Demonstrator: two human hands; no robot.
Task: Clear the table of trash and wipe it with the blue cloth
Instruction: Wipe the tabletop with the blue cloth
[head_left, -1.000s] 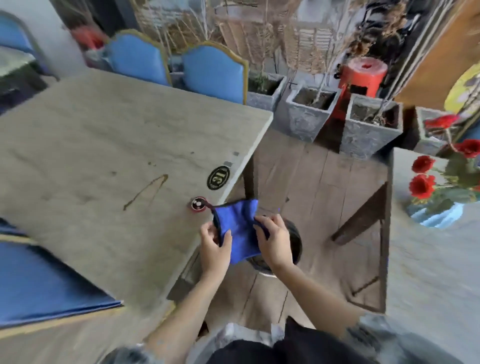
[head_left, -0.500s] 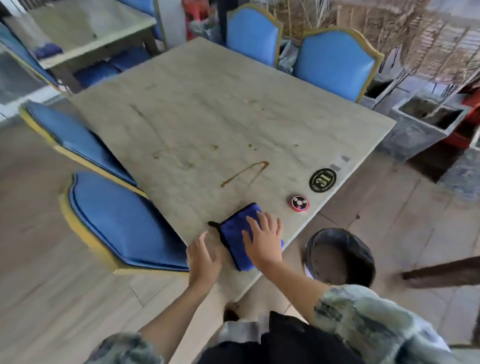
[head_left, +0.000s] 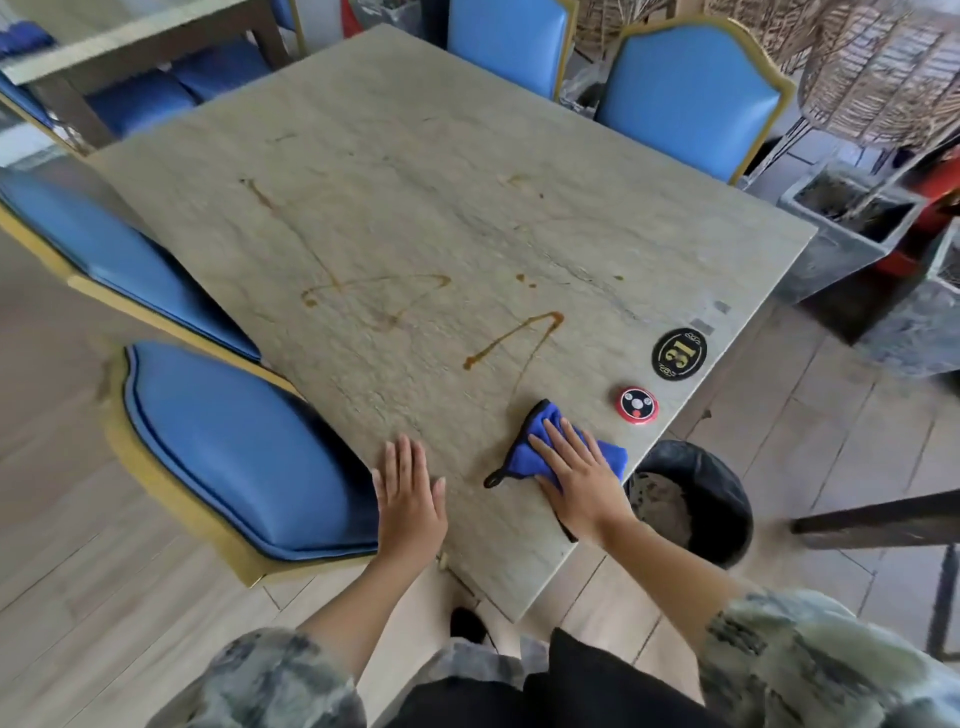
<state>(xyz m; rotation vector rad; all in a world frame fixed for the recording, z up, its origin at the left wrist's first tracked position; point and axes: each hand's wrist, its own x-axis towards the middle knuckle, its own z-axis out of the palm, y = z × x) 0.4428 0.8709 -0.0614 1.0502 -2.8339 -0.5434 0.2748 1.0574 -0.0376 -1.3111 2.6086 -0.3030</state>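
Hands flat | right hand (head_left: 576, 480) now further over blue cloth (head_left: 540, 441) | left hand (head_left: 410, 493) on table (head_left: 415, 182) now

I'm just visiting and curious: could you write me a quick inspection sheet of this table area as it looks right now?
Surface: stone-look table streaked with brown spill lines, unwiped.
Job's things: blue cloth lies flat near the table's near corner; no trash seen on the table.
Clutter: round number badge and red call button by the right edge.
Hands: right hand presses flat on the cloth; left hand rests flat on the table.
Cables: nothing seen.
Surroundings: blue chairs, a black-lined bin on the floor beside the corner.
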